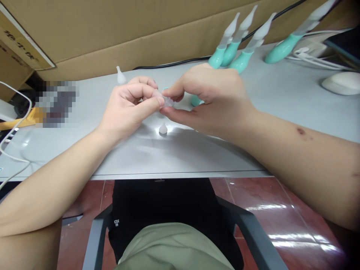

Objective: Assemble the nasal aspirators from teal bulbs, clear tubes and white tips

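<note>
An olive-clad lap [171,245] and a grey chair [97,232] sit closest, below the edge of the grey table [197,157]. Above the table the left hand [128,108] and right hand [209,103] meet, both pinching a small translucent piece [168,101] between thumb and fingertips. A loose clear cap [163,129] lies on the table just beneath them, and teal droppers [242,56] are ranged behind.

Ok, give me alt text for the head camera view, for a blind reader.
A person's left hand and right hand pinch a small translucent tip between their fingertips over a grey table, a teal piece showing under the right hand. Two loose translucent caps sit nearby, and four teal-and-clear tools lean against a cardboard box behind.
</note>
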{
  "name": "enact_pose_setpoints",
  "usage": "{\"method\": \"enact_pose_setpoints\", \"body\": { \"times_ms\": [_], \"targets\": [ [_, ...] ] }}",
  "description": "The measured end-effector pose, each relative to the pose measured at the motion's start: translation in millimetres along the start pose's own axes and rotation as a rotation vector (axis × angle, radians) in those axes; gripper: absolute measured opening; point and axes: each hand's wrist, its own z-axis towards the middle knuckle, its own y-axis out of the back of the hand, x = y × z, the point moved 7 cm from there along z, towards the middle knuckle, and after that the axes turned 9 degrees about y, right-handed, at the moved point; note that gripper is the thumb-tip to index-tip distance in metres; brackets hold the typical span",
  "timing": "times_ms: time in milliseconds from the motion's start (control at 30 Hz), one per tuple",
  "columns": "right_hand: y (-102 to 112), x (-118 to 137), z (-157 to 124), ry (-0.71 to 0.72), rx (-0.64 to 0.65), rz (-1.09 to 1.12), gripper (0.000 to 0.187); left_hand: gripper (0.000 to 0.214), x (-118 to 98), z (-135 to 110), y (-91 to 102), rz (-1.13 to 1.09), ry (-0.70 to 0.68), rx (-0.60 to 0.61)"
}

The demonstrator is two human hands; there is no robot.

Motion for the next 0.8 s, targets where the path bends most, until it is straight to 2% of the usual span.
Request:
{"method": "enact_pose_setpoints", "body": {
  "times_ms": [167, 400, 567, 633, 733, 800],
  "targets": [
    [0, 6, -1, 0.058, -0.061, 0.007, 0.015, 0.033, -1, 2, -1.4, 0.128, -0.012, -0.059],
    [-1, 11, 3, 0.161, -0.180, 0.114, 0.012, 0.030, -7, -1, -0.7, 0.111, -0.111, -0.013],
    [-5, -5, 3, 0.169, -0.160, 0.009, 0.015, 0.022, -6, -1, -0.7, 0.159, -0.122, -0.051],
    [-6, -5, 1, 0.140, -0.126, 0.000, 0.016, 0.023, -8, -1, -2.7, 0.210, -0.129, -0.067],
    [-6, -1, -3, 0.040, -0.098, -0.031, 0.028, 0.023, -13, -1, -5.8, 0.282, -0.174, -0.070],
    [-6, 4, -2, 0.037, -0.079, -0.074, 0.032, 0.020, -20, 1, -5.5, 0.305, -0.215, -0.067]
  ]
}}
